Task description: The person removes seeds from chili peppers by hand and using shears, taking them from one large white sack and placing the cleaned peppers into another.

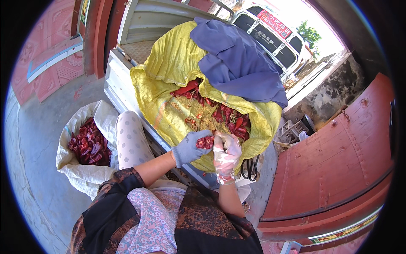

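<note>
Taking up the most room is a truck, its open bed facing the person. A yellow sack spreads wide over the bed's near edge, with a blue cloth draped across its far side and loose peppers inside. To the person's left, a smaller white sack stands on the floor, holding a heap of dark peppers. Over the yellow sack's near edge are two gloved hands. The left hand, in grey, is curled around a small red clump of peppers showing at its right side. The right hand, in a patterned glove, has fingers bunched just right of the clump; whether they pinch anything, I cannot tell.
</note>
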Available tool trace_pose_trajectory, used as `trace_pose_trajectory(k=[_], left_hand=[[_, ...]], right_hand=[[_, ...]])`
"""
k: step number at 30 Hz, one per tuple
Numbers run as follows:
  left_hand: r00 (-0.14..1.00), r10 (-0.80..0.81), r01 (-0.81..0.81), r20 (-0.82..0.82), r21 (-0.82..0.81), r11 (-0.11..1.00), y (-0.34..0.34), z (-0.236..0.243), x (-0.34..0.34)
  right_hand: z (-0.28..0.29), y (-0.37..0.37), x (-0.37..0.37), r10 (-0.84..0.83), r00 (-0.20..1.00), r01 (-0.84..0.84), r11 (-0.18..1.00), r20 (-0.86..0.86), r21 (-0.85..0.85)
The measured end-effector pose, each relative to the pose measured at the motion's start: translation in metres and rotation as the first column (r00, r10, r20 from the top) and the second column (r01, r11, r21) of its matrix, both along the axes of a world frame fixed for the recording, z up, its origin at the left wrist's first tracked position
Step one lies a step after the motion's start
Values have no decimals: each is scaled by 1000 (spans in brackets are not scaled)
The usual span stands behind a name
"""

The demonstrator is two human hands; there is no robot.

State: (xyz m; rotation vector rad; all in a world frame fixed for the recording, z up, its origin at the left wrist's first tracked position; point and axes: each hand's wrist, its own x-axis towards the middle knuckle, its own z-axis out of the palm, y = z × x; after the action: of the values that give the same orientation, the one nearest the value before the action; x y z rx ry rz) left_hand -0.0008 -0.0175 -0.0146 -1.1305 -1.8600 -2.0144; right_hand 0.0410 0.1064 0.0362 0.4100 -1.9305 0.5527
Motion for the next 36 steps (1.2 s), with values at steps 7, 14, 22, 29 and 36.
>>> trace_pose_trajectory(k=[7,14,22,29,36], left_hand=[[983,-146,149,107,-21,989,-2,2,-4],[919,-338,310,204,154,938,7,1,8],[810,-430,350,398,259,900,5,-5,-3],[786,-406,302,467,283,910,-4,-8,-1],[668,-624,466,405,426,776,-6,3,-6]], right_hand=[[17,6,1,51,983,-79,984,177,157],[7,18,-4,782,618,-10,117,86,-993],[8,48,2,683,570,67,516,457,-854],[22,92,46,-315,628,439,899,711,11],[-14,159,67,-624,317,558,731,714,391]])
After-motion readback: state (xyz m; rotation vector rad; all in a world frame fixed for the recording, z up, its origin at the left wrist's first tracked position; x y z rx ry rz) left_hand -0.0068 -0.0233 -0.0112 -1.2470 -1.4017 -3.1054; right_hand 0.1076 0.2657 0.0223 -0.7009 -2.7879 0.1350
